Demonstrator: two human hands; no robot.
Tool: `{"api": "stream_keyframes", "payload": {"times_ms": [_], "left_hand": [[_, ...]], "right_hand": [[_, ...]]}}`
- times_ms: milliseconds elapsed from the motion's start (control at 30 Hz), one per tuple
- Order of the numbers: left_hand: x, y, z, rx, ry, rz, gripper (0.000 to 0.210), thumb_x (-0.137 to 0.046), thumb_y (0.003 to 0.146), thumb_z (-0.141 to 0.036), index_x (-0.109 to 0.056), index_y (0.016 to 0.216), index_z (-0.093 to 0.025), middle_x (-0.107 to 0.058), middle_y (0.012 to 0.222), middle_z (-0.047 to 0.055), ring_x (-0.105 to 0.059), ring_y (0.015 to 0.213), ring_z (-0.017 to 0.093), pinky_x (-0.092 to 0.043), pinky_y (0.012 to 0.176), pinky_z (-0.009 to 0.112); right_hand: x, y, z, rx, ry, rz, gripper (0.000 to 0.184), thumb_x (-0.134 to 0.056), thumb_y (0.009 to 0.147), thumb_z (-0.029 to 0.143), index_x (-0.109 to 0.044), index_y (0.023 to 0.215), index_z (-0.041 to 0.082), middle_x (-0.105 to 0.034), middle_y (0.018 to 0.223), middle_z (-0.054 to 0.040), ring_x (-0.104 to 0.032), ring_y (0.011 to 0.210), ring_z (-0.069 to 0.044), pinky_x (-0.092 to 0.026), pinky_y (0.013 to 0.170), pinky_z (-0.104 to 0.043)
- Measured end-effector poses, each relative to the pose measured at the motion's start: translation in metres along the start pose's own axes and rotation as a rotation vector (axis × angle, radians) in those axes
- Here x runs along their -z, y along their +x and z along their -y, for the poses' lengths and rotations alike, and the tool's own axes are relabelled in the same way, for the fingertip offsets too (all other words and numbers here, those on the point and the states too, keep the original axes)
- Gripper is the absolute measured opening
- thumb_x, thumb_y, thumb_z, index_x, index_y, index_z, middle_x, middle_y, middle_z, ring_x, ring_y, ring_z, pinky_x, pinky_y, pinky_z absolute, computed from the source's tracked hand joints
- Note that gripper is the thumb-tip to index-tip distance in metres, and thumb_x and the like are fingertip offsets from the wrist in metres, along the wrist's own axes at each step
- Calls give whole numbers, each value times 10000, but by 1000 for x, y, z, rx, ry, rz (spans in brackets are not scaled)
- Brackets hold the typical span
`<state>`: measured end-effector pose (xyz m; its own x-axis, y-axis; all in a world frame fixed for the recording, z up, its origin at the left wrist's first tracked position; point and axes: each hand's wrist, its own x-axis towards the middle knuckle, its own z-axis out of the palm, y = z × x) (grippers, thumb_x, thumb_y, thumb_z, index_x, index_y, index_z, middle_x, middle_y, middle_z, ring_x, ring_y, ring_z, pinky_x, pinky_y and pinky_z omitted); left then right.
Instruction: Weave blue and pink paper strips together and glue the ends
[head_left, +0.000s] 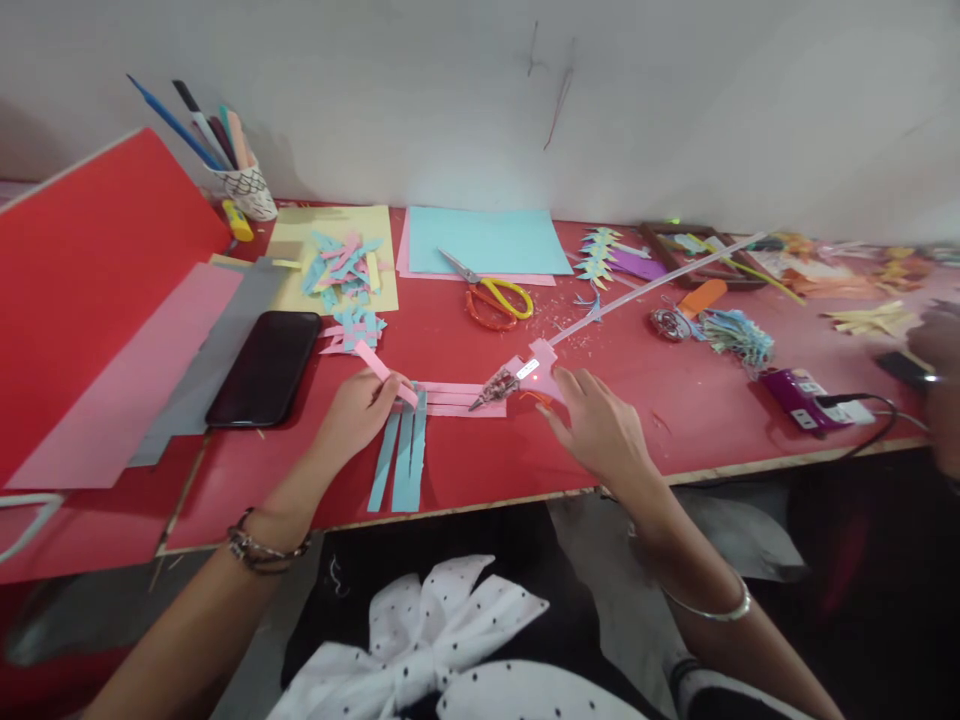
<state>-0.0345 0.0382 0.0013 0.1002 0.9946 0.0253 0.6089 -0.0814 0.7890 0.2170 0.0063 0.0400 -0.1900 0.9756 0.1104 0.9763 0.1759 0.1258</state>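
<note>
My left hand (361, 405) pinches a short pink paper strip (384, 370) between thumb and fingers. Beneath it, several light blue strips (405, 465) hang toward the table's front edge, meeting longer pink strips (454, 392) that run to the right. My right hand (600, 420) is around the handle end of a pink glue gun (536, 372); its grip is partly hidden. The gun's dirty nozzle points left over the pink strips, and a long clear glue stick (652, 285) sticks out of its back.
Scissors (495, 300) lie behind the strips, before blue paper sheets (487, 238). Paper scraps (345, 265), a phone (264, 368) and a pen cup (251, 190) are left. A purple power socket (802, 400), a tray (705, 255) and another person's blurred hand (941, 340) are right.
</note>
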Motion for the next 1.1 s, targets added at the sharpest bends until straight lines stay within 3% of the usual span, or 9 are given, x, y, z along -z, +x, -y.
{"api": "stream_keyframes", "payload": {"times_ms": [733,900,1100], "left_hand": [[-3,1,8,-12,-56,-1,382,-333,784,-333,-660,712,-149,-674,833,60,-630,700,155,-518,652,210],[-1,1,5,-9,-25,11,393,-321,780,-341,-654,710,-145,-681,825,64,-631,700,160,-515,641,211],[0,0,-1,4,-8,-12,367,-329,753,-315,-647,669,-151,-686,787,62,-635,666,163,-514,628,219]], "right_hand": [[6,-15,-26,-58,-70,0,248,-414,834,286,-508,1027,162,-590,930,-85,-570,800,-202,-329,465,-252],[13,-13,-39,-78,-64,-83,290,-417,827,314,-497,1058,158,-594,927,-91,-570,784,-207,-352,480,-257],[7,0,-17,21,29,-91,322,-434,816,382,-507,1051,175,-589,987,-96,-560,831,-202,-378,507,-253]]}}
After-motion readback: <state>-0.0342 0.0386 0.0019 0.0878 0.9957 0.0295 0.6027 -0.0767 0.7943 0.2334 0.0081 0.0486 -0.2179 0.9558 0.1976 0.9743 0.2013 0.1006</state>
